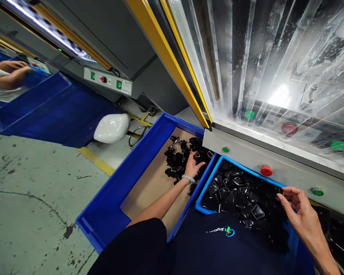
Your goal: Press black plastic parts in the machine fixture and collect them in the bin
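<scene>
My left hand [193,162] reaches down into a large blue crate [111,206] with a brown cardboard floor and rests on a heap of small black parts [179,158]; its fingers curl over them, and whether they grip one is hidden. A pale bangle sits on that wrist. My right hand [299,212] lies on the far edge of a smaller light-blue tray [206,185] on my lap, filled with shiny black parts [240,196]. Its fingers are bent, the tips pinched on the dark rim or a part there.
A machine front [275,160] with green buttons and a red button [266,170] runs above the tray, under clear plastic strips. Another person's arms [8,74] work at a blue bin far left. A white wrapped stool seat [111,128] stands on the concrete floor.
</scene>
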### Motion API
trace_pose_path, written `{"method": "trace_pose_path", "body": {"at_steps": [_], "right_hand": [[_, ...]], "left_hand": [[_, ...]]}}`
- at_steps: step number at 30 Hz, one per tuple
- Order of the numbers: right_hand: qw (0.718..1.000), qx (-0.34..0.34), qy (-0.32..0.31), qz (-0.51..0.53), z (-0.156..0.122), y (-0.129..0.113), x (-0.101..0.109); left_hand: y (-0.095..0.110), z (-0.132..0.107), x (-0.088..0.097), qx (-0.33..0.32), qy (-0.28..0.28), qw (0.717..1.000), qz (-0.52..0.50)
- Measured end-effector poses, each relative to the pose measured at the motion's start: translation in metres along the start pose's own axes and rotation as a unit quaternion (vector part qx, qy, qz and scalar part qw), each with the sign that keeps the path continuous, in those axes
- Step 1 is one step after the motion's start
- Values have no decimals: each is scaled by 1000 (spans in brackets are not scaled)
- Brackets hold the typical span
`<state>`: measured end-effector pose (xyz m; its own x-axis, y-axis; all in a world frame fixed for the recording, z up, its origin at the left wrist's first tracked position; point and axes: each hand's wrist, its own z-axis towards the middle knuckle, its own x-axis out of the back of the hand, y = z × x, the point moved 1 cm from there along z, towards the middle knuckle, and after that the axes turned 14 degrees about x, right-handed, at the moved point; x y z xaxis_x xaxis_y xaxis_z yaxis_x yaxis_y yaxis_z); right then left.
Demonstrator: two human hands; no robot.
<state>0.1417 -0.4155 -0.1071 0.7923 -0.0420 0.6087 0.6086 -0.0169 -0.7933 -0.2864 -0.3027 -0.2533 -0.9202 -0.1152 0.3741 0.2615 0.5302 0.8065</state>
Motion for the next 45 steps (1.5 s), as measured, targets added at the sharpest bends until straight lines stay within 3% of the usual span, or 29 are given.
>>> {"method": "trace_pose_path", "body": {"at_steps": [2,4,7,9,11,15,19,24,32,36,38,40,43,45], "right_hand": [[1000,5,2,14,2,-5,2],[1000,23,-9,18,5,-12,6],[999,32,-20,28,12,-21,9],[999,13,-6,44,20,-29,7],[998,4,11,68,29,-43,3],[993,61,12,103,53,-87,-5],[988,116,1,106,71,-114,-5],[991,100,11,86,79,-106,6],[991,88,17,97,93,-92,20],[991,109,18,71,112,-93,26],[990,127,1,66,137,-100,38],[987,153,29,39,177,-111,55],[962,162,181,-127,259,-129,82],[940,116,237,-217,315,-136,93]], "left_hand": [[8,-1,3,29,21,997,-67],[26,-6,14,58,7,990,-131],[67,-25,32,103,-97,955,-259],[98,-46,32,94,-173,937,-290],[126,-69,18,68,-242,928,-273],[162,-103,-32,47,-377,901,-211],[184,-116,-68,-40,-426,893,-140],[209,-117,-84,-156,-418,892,-69],[226,-113,-107,-118,-446,883,-87],[242,-103,-118,-187,-378,904,-75],[262,-92,-121,-235,-337,909,-66],[289,-76,-125,-270,-313,907,-82],[339,-44,-136,-300,-263,908,-124],[371,-22,-149,-303,-230,913,-148]]}}
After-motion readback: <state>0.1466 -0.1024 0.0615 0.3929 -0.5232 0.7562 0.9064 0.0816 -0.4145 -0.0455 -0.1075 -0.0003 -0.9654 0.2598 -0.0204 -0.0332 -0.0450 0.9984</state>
